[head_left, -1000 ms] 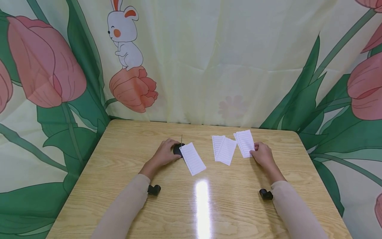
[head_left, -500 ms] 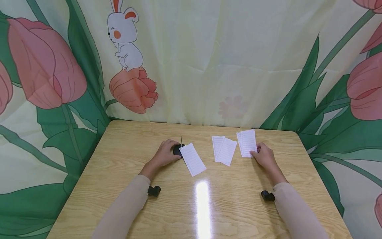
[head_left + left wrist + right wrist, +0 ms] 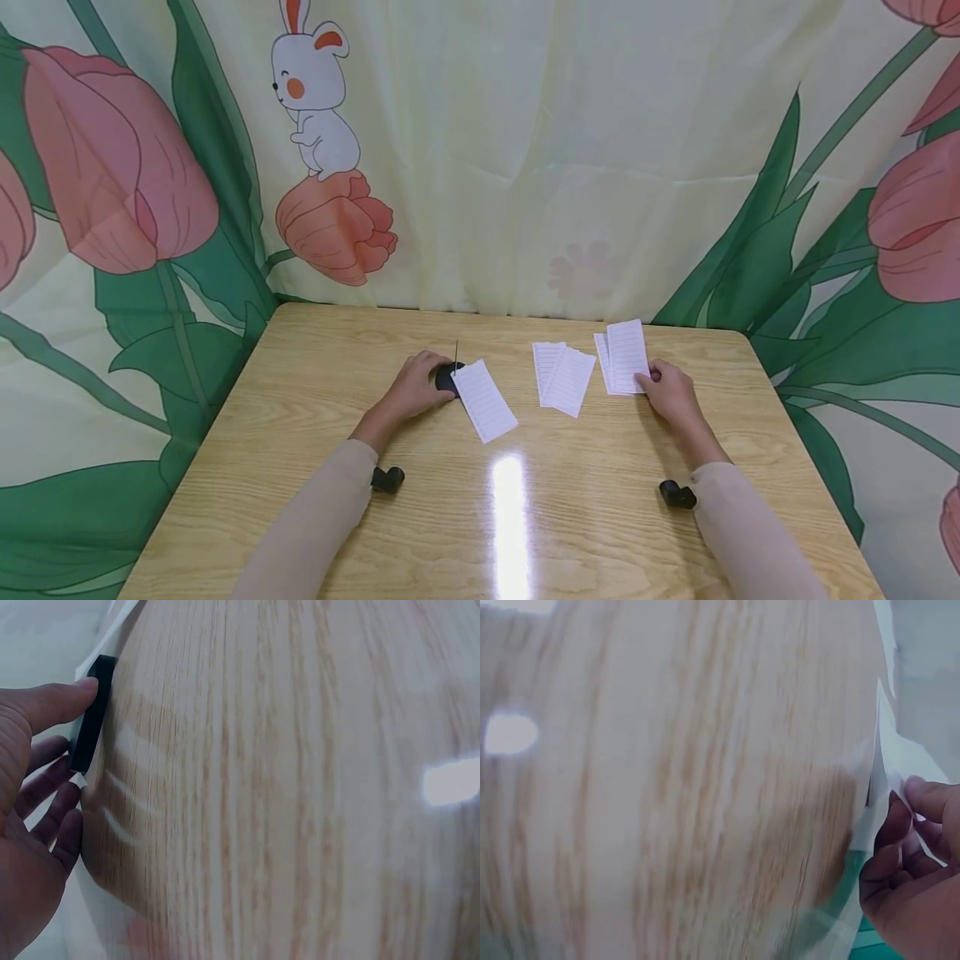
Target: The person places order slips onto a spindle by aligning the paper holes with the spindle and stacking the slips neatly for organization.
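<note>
My left hand (image 3: 411, 385) holds the edge of a black-based receipt spike (image 3: 446, 378), its thin pin upright. In the left wrist view the thumb rests on top of the black base (image 3: 94, 712), with the other fingers below. One lined paper slip (image 3: 486, 402) slants from the base toward the table, its upper corner at the pin. My right hand (image 3: 669, 392) pinches the lower right edge of another printed slip (image 3: 627, 357) between thumb and finger. A second slip (image 3: 602, 363) shows behind its left side. The right wrist view shows the pinched paper (image 3: 904, 757) tilted up.
Two overlapping slips (image 3: 568, 382) lie mid-table, left of the pinched one. The wooden table (image 3: 585, 500) ends at a curtain (image 3: 480, 167) printed with tulips and a rabbit. Black wrist cameras (image 3: 387, 479) sit at both sleeves. A bright light reflection lies on the tabletop.
My right hand has shifted to the right, drawing its slip along and partly apart from the one beneath. My left hand and the receipt spike have stayed in place.
</note>
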### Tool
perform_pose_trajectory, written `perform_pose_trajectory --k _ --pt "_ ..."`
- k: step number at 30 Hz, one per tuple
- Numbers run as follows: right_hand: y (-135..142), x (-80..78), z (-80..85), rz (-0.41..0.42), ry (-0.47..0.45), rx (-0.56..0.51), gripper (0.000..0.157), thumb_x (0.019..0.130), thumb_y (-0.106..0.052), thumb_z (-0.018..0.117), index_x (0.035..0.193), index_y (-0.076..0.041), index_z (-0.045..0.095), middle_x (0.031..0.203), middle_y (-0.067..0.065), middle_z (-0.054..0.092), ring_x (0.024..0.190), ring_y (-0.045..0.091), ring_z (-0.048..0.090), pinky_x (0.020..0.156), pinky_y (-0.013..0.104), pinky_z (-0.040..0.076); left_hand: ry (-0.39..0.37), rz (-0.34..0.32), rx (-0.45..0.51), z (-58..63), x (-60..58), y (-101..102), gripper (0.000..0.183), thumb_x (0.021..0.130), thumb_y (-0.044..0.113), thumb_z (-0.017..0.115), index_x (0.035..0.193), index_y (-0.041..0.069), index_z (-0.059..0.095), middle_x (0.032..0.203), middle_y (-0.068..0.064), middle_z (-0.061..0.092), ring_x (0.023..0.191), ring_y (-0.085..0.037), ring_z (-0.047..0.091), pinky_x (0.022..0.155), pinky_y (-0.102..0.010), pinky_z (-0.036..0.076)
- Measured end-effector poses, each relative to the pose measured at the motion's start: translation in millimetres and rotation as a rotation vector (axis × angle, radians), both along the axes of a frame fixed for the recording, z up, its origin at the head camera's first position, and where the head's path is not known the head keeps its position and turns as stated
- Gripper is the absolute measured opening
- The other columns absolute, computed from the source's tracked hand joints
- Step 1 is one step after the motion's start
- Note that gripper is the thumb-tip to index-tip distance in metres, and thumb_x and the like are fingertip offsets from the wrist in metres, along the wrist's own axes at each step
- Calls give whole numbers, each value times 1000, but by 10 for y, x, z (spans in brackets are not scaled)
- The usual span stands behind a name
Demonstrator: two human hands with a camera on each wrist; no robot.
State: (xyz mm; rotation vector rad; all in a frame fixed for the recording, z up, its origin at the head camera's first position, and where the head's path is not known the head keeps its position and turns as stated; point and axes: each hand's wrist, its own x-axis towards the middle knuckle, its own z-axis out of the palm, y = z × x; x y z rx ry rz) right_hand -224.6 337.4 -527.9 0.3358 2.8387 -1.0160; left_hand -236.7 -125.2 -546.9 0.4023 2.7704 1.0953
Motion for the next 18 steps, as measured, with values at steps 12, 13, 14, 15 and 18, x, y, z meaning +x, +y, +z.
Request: perform_pose_trajectory --k 12,13,14,15,18 --pt "65 139 151 17 103 -31 36 107 -22 58 125 9 59 111 24 63 92 27 60 65 17 50 -5 11 16 4 10 13 61 85 24 86 139 11 62 144 -12 56 135 -35 47 114 -51 41" --pt "68 153 173 27 112 -20 36 107 -23 58 125 9 59 111 24 63 93 28 59 66 17 50 -5 12 15 3 9 13 61 85 23 86 139 11 62 144 -12 56 135 -35 47 114 -51 41" --pt "67 163 197 33 117 -8 36 107 -24 58 125 8 59 111 24 63 94 28 59 66 17 49 -4 13 15 2 8 13 61 85 23 87 139 11 62 144 -12 56 135 -35 47 114 -51 41" --pt "70 172 219 38 118 2 37 107 -25 58 125 7 59 110 23 63 95 28 58 67 17 49 -4 14 14 1 9 14 61 85 23 87 139 11 62 144 -12 56 135 -35 47 114 -51 41" --pt "70 196 289 51 110 13 37 107 -27 58 124 5 59 109 21 63 94 28 57 67 19 48 -4 16 15 3 13 15 61 85 23 87 140 11 62 144 -11 56 135 -34 47 114 -51 41"
